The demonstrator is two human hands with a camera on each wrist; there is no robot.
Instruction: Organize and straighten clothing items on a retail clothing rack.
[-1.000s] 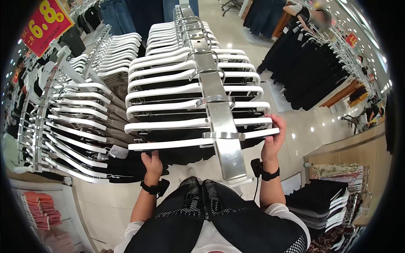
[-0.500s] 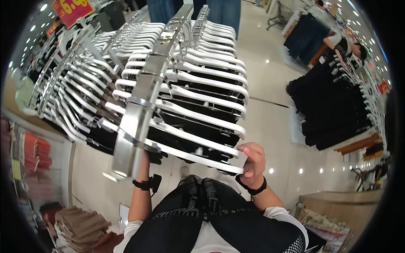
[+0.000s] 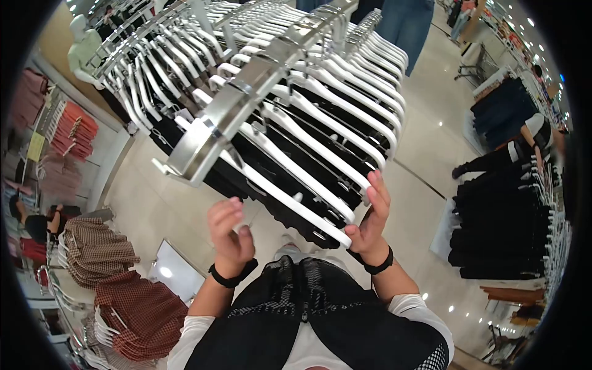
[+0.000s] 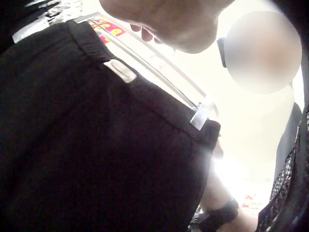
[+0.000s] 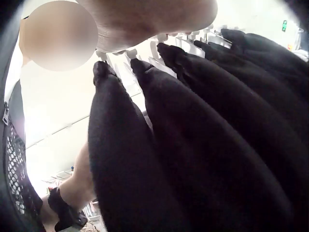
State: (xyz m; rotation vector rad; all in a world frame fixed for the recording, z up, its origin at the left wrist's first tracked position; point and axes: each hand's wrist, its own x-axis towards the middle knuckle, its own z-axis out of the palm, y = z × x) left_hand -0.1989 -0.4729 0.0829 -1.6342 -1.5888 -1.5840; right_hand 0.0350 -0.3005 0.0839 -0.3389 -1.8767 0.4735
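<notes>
My right hand has its fingers extended along the ends of the front white hangers, its thumb by the nearest hanger's tip. My left hand is in the air below the metal rail, fingers loosely bent with nothing in them. Black trousers hang by clear clips from a white hanger just under the left hand in the left wrist view. Black garments hang in a row beneath the right hand in the right wrist view.
Another rack of white hangers stands at the left. Checked garments hang at lower left, near a white board. On the right a person stands beside dark hanging garments. A mannequin is at the back left.
The view has turned, and the rail now slants to the lower left. My left hand has come away from the front hanger. My right hand's fingers have straightened along the hanger ends.
</notes>
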